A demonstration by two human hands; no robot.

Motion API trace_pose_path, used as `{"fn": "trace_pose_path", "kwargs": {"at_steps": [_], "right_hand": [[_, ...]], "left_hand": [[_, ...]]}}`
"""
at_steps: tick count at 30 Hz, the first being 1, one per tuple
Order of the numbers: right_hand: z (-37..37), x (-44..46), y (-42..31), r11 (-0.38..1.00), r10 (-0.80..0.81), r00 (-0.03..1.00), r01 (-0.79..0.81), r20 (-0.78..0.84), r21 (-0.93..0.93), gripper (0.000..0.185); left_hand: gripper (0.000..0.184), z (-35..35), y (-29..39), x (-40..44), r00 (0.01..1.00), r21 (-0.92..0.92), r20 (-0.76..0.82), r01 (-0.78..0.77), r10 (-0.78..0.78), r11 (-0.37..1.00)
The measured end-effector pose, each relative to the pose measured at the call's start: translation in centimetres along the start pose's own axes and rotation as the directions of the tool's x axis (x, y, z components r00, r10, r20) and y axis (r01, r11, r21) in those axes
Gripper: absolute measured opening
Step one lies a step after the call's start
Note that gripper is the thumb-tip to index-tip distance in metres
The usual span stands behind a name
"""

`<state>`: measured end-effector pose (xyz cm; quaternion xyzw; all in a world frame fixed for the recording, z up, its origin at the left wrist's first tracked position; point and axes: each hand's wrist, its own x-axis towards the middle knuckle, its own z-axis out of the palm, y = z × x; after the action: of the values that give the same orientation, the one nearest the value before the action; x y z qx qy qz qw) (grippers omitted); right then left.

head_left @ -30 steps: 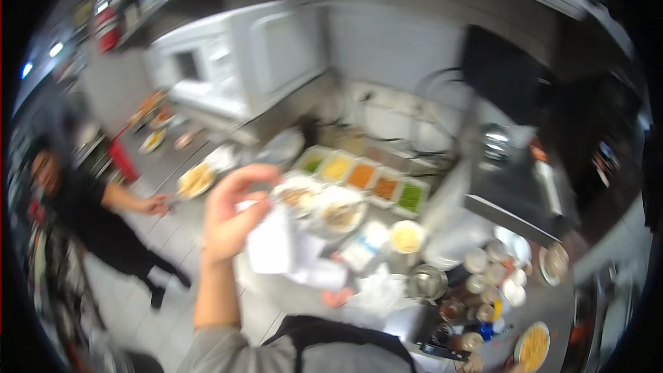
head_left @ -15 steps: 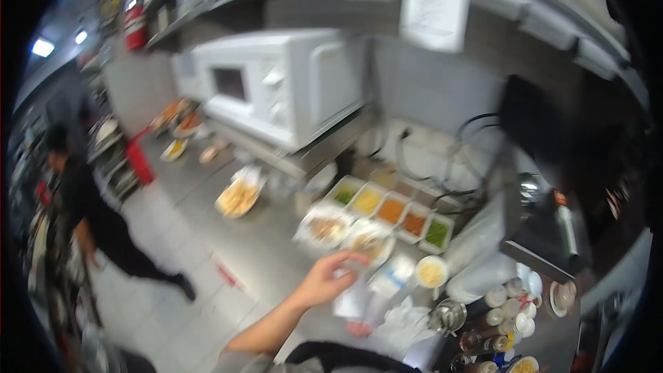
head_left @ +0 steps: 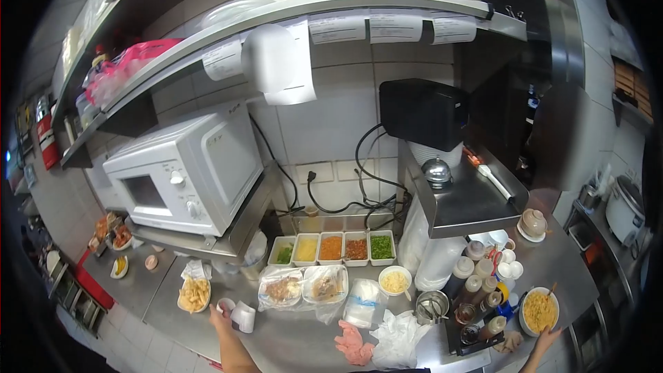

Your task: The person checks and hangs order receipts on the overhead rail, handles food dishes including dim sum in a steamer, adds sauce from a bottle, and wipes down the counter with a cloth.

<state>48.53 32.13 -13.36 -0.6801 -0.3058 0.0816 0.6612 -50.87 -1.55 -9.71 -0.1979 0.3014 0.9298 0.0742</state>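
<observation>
My left hand (head_left: 219,317) is low at the left of the counter, its fingers closed at the edge of a small white paper roll (head_left: 243,317); the fingertips are partly hidden. A bowl of fried pieces (head_left: 194,295), lined with paper, is just beyond that hand. At the far right, my right hand (head_left: 548,340) grips the near rim of a white bowl of yellow food (head_left: 539,311), which has a utensil in it. Two plastic-wrapped containers of food (head_left: 281,289) lie between my hands, beside a white packet with a blue stripe (head_left: 365,302).
Small tubs of chopped toppings (head_left: 331,248) line the back. Several sauce bottles (head_left: 476,283) crowd the right, near a metal cup (head_left: 431,307) and a bowl of shredded food (head_left: 395,281). A microwave (head_left: 186,169) stands on a raised shelf. A pink cloth (head_left: 354,343) lies in front.
The view has turned rightward and sharpened. My left hand, formerly over the counter by the wrapped containers, is now farther left at the paper roll. My right hand has come into view at the bowl.
</observation>
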Motion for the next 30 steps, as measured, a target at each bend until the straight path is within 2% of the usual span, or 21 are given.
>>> {"fn": "trace_pose_path", "kwargs": {"at_steps": [2,4,5,8,11,12,13,14,15,16,17,18,19,20,21,22,24,26,28,29,30], "right_hand": [[-1.2,0.7,-3.0,0.982,0.172,0.974,-0.181,0.147,0.057,0.056],[-2.0,-0.2,-7.7,0.955,0.166,0.959,-0.214,0.229,0.204,0.055],[-2.3,-1.0,-10.2,0.933,0.156,0.950,-0.231,0.269,0.274,0.055],[-2.3,-3.2,-17.0,0.934,0.081,0.957,-0.171,0.279,0.314,0.056],[-2.6,-4.3,-21.7,0.914,0.024,0.919,-0.180,0.393,0.364,0.056],[-3.1,-2.6,-20.6,0.912,-0.087,0.825,-0.160,0.558,0.379,0.055],[-3.5,0.4,-18.9,0.907,-0.194,0.682,-0.149,0.705,0.394,0.055],[-2.1,0.0,-19.8,0.901,-0.189,0.672,-0.171,0.716,0.398,0.054],[-0.8,-0.4,-20.8,0.895,-0.183,0.663,-0.192,0.726,0.402,0.054],[0.2,-9.1,-30.4,0.906,-0.174,0.746,-0.135,0.642,0.402,0.045],[1.3,-11.6,-32.3,0.899,-0.239,0.661,-0.127,0.712,0.419,0.043],[2.7,-13.4,-33.6,0.891,-0.296,0.565,-0.128,0.770,0.436,0.041],[3.8,-15.7,-34.9,0.905,-0.310,0.445,-0.132,0.840,0.404,0.038],[4.6,-18.4,-36.1,0.920,-0.310,0.331,-0.132,0.891,0.369,0.035],[5.3,-21.8,-38.0,0.953,-0.239,0.282,-0.116,0.929,0.280,0.032],[6.6,-24.3,-38.0,0.960,-0.197,0.200,-0.159,0.960,0.231,0.029],[8.7,-29.2,-39.0,0.964,-0.189,-0.056,-0.203,0.980,0.175,0.024],[10.5,-33.6,-39.2,0.982,-0.174,-0.287,-0.126,0.942,0.142,0.021],[12.7,-37.2,-38.0,0.978,-0.207,-0.551,-0.136,0.808,0.158,0.019],[13.7,-39.0,-37.2,0.957,-0.272,-0.615,-0.094,0.740,0.274,0.021],[14.3,-40.7,-37.1,0.923,-0.311,-0.628,-0.022,0.713,0.384,0.023]], "left_hand": [[0.033,0.7,0.0,0.9,0.994,-0.011,-0.050,-0.098,0.097,0.995],[0.033,1.8,0.0,0.3,0.960,-0.004,-0.107,-0.260,0.258,0.966],[0.032,2.7,0.5,-0.6,0.962,0.010,-0.146,-0.232,0.231,0.973],[0.036,2.5,0.5,1.9,0.939,0.129,-0.226,-0.236,0.260,0.963],[0.038,2.4,0.2,1.5,0.904,0.273,-0.219,-0.304,0.367,0.913],[0.036,2.8,0.3,0.3,0.894,0.251,-0.212,-0.340,0.394,0.906],[0.030,1.8,0.1,2.3,0.901,0.234,-0.209,-0.332,0.381,0.914],[0.028,1.2,0.0,3.5,0.900,0.250,-0.210,-0.329,0.383,0.911],[0.029,0.6,0.1,4.7,0.908,0.253,-0.287,-0.236,0.306,0.938],[0.029,1.8,0.8,-0.4,0.910,0.350,-0.232,-0.252,0.344,0.902],[0.027,2.1,0.9,-2.0,0.862,0.400,-0.262,-0.312,0.434,0.861],[0.025,0.1,0.7,-0.5,0.838,0.387,-0.199,-0.409,0.508,0.827],[0.025,-2.7,0.5,2.0,0.773,0.603,-0.222,-0.370,0.594,0.707],[0.026,-3.4,1.5,-0.7,0.867,0.566,-0.143,-0.324,0.477,0.758],[0.025,-3.8,2.2,-3.4,0.898,0.539,-0.095,-0.317,0.430,0.781],[0.024,-4.8,3.0,-5.7,0.957,0.520,-0.009,-0.244,0.291,0.819],[0.024,-6.1,4.4,-10.6,0.973,0.576,0.109,-0.230,0.205,0.784],[0.025,-8.0,5.0,-14.2,0.985,0.604,0.165,-0.147,0.058,0.783],[0.025,-9.1,5.1,-18.1,0.973,0.649,0.208,-0.064,-0.096,0.758],[0.024,-9.2,5.1,-20.2,0.959,0.678,0.224,-0.027,-0.172,0.734],[0.023,-9.2,4.9,-22.2,0.939,0.706,0.238,0.009,-0.250,0.708]]}}
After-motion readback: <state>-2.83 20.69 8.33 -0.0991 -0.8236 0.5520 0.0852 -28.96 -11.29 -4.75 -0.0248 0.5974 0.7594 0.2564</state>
